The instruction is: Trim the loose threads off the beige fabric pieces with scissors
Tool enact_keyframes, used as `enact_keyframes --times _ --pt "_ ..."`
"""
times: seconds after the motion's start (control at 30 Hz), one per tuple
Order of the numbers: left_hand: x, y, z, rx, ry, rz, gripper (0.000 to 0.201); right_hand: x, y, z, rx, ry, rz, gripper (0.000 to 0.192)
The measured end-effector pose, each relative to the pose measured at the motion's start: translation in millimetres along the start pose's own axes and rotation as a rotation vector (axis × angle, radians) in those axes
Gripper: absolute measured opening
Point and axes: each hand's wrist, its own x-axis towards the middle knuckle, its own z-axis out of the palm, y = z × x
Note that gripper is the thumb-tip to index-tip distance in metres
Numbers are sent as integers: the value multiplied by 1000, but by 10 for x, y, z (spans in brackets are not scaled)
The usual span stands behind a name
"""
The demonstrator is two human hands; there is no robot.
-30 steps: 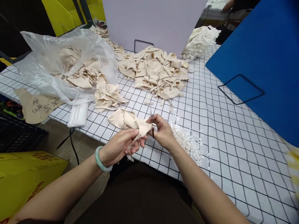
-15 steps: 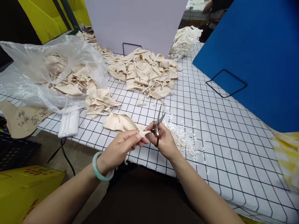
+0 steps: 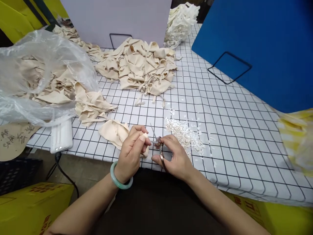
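Observation:
My left hand (image 3: 133, 150), with a green bangle on its wrist, pinches the end of a beige fabric piece (image 3: 113, 132) that trails left across the table's front edge. My right hand (image 3: 174, 156) grips small metal scissors (image 3: 157, 143), whose blades point up and left and meet the fabric tip at my left fingers. Just right of the hands lies a heap of small white cut scraps (image 3: 183, 133).
A clear plastic bag (image 3: 36, 78) of beige pieces spills at the left. A larger beige pile (image 3: 139, 67) and a white pile (image 3: 179, 21) lie farther back. The gridded table (image 3: 232, 130) has blue board (image 3: 256, 42) right, pale board (image 3: 117, 16) behind. White power bank (image 3: 61, 135) at front left.
Both hands have drawn nearer to me along the table's front edge. The scissors have tilted from pointing up to pointing left at the fabric tip. The view has shifted left.

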Motion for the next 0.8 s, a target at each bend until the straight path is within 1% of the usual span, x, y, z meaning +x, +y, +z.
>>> enact_keyframes --times 0.1,0.2,0.33,0.43,0.57,0.8 --pt "-3 -51 40 59 -47 -7 35 -97 55 -91 -151 24 -84 30" --pt "2 -121 59 127 -83 25 37 -173 90 -103 -210 42 -124 35" --pt "1 -180 64 241 -126 113 38 -215 119 -95 -207 48 -143 38" --pt "-2 -177 76 319 -153 161 36 -217 130 -89 -204 47 -161 40" --pt "-7 -166 100 376 -162 225 34 -212 141 -87 -202 54 -184 41" --pt "-26 -175 111 425 -191 237 34 -209 148 -112 -186 84 -204 41"
